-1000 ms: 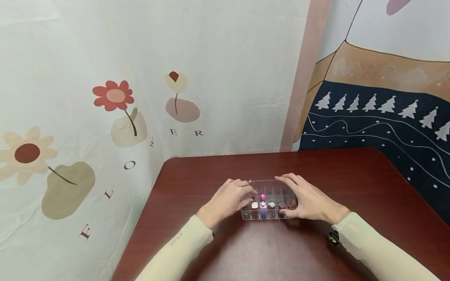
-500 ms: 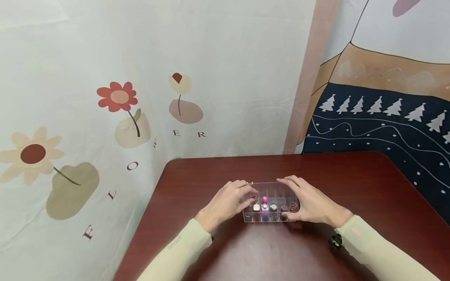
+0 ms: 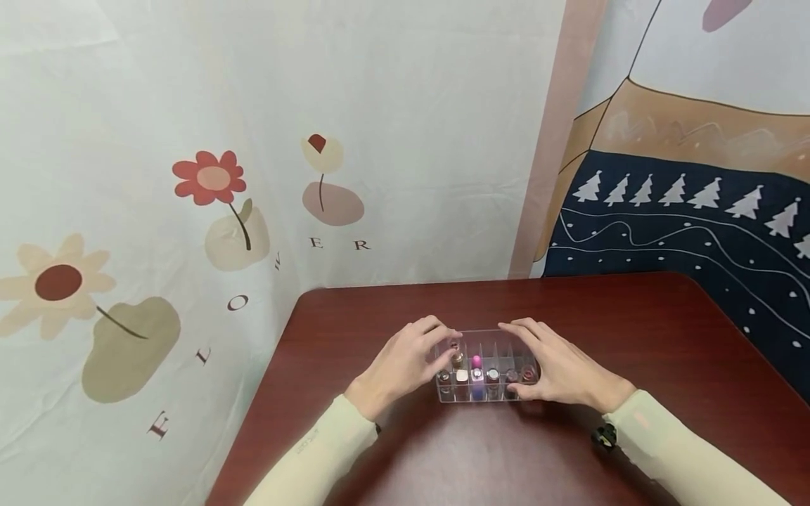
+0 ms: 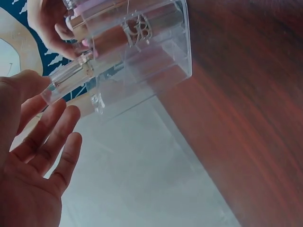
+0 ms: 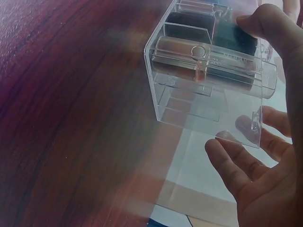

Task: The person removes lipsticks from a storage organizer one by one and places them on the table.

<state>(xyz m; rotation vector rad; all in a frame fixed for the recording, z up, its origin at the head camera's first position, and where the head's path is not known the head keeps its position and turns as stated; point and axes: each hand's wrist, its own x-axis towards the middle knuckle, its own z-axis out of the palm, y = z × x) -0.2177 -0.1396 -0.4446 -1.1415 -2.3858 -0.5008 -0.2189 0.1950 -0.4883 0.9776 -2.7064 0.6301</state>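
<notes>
A clear plastic lipstick organizer (image 3: 502, 401) with divided compartments stands on the table. Several lip tubes stand in its front row, one with a violet body (image 3: 477, 386). My left hand (image 3: 399, 362) pinches the clear top of a lip gloss tube (image 4: 71, 78) between thumb and forefinger, at the organizer's left end. The other left fingers are spread apart. My right hand (image 3: 560, 362) holds the organizer's right end, thumb in front and fingers behind. In the right wrist view, a clear-capped tube (image 5: 227, 71) lies within the near compartment and sticks out past the rim.
A dark red-brown table (image 3: 380, 309) lies under the organizer. Behind it hangs a pale cloth (image 3: 418, 140) printed with flowers and letters. At the right is a dark blue cloth (image 3: 664, 232) with white trees. A pink ball-shaped top (image 3: 477, 360) shows amid the compartments.
My left hand has shifted slightly back and up with the pinched lip gloss tube, uncovering the front-left tube. The right hand keeps its hold on the organizer. The head view has shifted slightly.
</notes>
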